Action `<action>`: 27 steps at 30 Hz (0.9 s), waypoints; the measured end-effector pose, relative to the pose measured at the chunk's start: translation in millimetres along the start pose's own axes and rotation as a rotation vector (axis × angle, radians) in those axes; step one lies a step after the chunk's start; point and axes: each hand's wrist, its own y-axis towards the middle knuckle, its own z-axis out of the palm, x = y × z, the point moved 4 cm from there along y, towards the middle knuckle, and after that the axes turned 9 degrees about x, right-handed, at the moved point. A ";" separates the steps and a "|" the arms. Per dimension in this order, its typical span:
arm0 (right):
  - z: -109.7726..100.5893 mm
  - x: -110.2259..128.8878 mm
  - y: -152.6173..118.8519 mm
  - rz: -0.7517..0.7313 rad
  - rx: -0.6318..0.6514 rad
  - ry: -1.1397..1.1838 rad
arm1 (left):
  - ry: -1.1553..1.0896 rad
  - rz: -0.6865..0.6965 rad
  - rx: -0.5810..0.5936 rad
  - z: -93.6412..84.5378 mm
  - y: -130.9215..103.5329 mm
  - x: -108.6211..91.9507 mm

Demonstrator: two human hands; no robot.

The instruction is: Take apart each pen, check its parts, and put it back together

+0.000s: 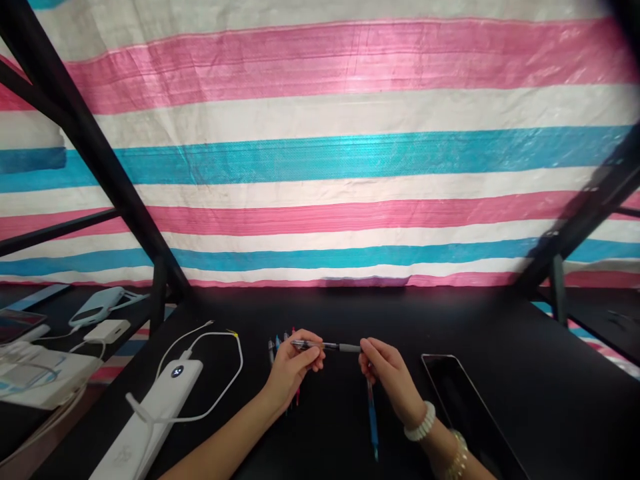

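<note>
Head view shows the pen (330,346) with the grey grip held nearly level between your two hands. Your left hand (290,367) pinches its clear end between thumb and fingers, and your right hand (389,373) grasps the end beside the grip, so that this tip is covered by your fingers. Both grasps look firm, and the fingers are bent.

As far as I can judge, the pen is lifted and secured at both ends, and its visible length looks joined. Whether its parts are being fitted, separated or only checked, I cannot tell. Releasing it is a step not yet done.

Just below your right fingers lies the blue pen (373,420), on the black table (330,427); if its upper end touches your hand is not clear. Behind and under your left fingers are several other pens (271,350), partly hidden, seemingly not handled at this moment.

Farther to the right of your right fingers rests a dark phone (465,393). Well to the left of your left fingers is a white power bank (167,400) with a white cable (241,353).
</note>
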 end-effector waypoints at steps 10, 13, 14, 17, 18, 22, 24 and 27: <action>0.3 0.7 1.4 0.035 0.039 0.009 | -0.035 0.013 0.016 -2.4 0.7 3.2; -0.5 0.3 0.9 0.018 0.037 0.096 | -0.047 0.007 -0.005 -1.9 0.5 2.5; -1.0 0.3 0.5 0.009 0.035 0.123 | -0.051 0.005 -0.014 -1.9 0.4 2.2; -2.8 -0.1 -0.9 -0.010 0.023 0.158 | -0.061 -0.001 -0.039 -2.8 0.0 1.5; -3.3 -0.4 -1.3 -0.012 0.019 0.157 | -0.067 -0.001 -0.050 -3.5 -0.2 1.4; -4.3 -1.0 -2.5 -0.017 0.008 0.143 | -0.108 0.013 -0.096 -6.8 -0.4 1.1; -4.4 -0.1 -2.9 -0.016 0.002 0.142 | -0.129 0.034 -0.127 -8.4 -0.4 0.4; -4.4 2.6 -3.4 -0.011 -0.003 0.158 | -0.148 0.066 -0.179 -10.1 -1.2 -1.4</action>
